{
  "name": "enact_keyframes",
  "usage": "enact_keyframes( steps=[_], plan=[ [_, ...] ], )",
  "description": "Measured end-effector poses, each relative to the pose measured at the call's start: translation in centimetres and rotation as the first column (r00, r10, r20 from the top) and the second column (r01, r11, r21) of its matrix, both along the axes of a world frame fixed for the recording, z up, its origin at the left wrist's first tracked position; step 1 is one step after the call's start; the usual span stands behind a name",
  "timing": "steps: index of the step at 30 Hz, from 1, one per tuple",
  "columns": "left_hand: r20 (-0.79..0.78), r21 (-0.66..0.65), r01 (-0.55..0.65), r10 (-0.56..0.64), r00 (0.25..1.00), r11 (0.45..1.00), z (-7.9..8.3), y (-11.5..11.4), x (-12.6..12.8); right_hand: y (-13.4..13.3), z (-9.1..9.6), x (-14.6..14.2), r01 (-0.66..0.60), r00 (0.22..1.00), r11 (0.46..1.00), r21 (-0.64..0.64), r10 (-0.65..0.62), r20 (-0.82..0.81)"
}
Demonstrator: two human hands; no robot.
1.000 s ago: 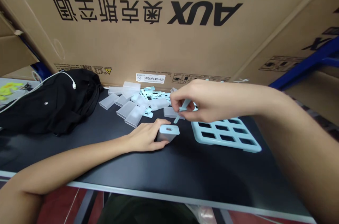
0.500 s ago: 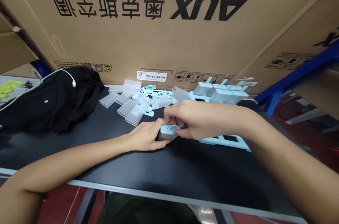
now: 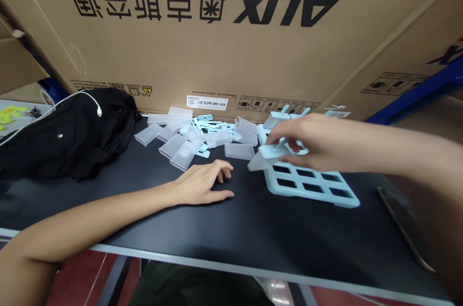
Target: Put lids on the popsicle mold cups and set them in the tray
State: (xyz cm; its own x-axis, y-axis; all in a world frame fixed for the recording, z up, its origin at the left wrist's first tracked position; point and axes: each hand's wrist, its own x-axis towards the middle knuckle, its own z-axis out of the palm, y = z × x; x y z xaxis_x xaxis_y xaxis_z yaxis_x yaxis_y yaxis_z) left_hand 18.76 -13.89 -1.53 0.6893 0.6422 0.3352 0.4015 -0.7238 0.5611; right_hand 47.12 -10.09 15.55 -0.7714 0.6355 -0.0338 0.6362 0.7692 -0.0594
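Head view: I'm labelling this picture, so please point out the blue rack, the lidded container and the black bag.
Blue rack [image 3: 299, 191], head view: front rim.
Lidded container [image 3: 259, 160], head view: translucent body.
Black bag [image 3: 81, 139], head view: middle of its fabric.

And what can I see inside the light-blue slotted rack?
In the slotted rack, the front slots hold no mould; a lidded ice-pop mould stands at the back, another handle beside it. The right hand, holding a similar mould, hides other slots, whose contents cannot be seen.
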Motion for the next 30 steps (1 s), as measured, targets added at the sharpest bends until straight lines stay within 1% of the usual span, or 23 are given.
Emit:
enact_keyframes(
  steps=[2, 3, 5, 7, 9, 10, 12, 17, 20, 24, 26, 30],
  plan=[
    [-0.014, 0.007, 0.004, -0.004, 1.0, 1.0, -0.1, 0.0, 0.0, 1.8, 0.5, 4.0, 0.143, 0.988, 0.988, 0.061, -0.146, 0.042],
    [-0.023, 0.012, 0.006, -0.005, 1.0, 1.0, -0.2, 0.0, 0.0, 2.6, 0.7, 5.9, 0.222, 0.97, 0.971, 0.093, -0.23, 0.084],
    [-0.038, 0.023, 0.009, -0.008, 0.999, 1.0, -0.3, 0.0, -0.1, 4.0, 0.6, 9.1, 0.381, 0.901, 0.916, 0.125, -0.399, 0.174],
    [-0.05, 0.034, 0.013, -0.011, 0.999, 0.999, -0.3, 0.0, -0.1, 4.9, 0.2, 11.3, 0.491, 0.819, 0.861, 0.131, -0.508, 0.266],
    [-0.058, 0.041, 0.013, -0.011, 0.998, 0.999, -0.3, 0.0, 0.0, 5.4, -0.5, 12.6, 0.559, 0.756, 0.821, 0.114, -0.562, 0.336],
    [-0.06, 0.044, 0.012, -0.01, 0.998, 0.999, -0.3, 0.0, 0.0, 5.6, -0.9, 13.0, 0.58, 0.739, 0.808, 0.098, -0.573, 0.354],
    [-0.064, 0.047, 0.012, -0.009, 0.998, 0.999, -0.3, 0.0, 0.0, 6.0, -1.7, 13.8, 0.599, 0.731, 0.798, 0.07, -0.581, 0.359],
    [-0.065, 0.054, 0.019, -0.016, 0.998, 0.998, -0.3, 0.0, -0.1, 7.3, -3.3, 16.4, 0.579, 0.77, 0.811, 0.079, -0.576, 0.276],
    [-0.068, 0.055, 0.022, -0.018, 0.998, 0.998, -0.4, 0.0, -0.1, 7.8, -3.8, 17.3, 0.597, 0.764, 0.8, 0.059, -0.589, 0.264],
    [-0.073, 0.056, 0.026, -0.022, 0.997, 0.998, -0.4, 0.0, 0.0, 7.6, -3.8, 17.1, 0.626, 0.718, 0.772, 0.111, -0.626, 0.304],
    [-0.077, 0.058, 0.025, -0.02, 0.997, 0.998, -0.4, 0.0, 0.0, 7.3, -3.7, 16.6, 0.623, 0.717, 0.773, 0.119, -0.625, 0.308],
    [-0.085, 0.054, 0.019, -0.014, 0.996, 0.998, -0.2, 0.0, 0.1, 7.0, -3.7, 16.1, 0.623, 0.731, 0.778, 0.078, -0.615, 0.295]
  ],
)
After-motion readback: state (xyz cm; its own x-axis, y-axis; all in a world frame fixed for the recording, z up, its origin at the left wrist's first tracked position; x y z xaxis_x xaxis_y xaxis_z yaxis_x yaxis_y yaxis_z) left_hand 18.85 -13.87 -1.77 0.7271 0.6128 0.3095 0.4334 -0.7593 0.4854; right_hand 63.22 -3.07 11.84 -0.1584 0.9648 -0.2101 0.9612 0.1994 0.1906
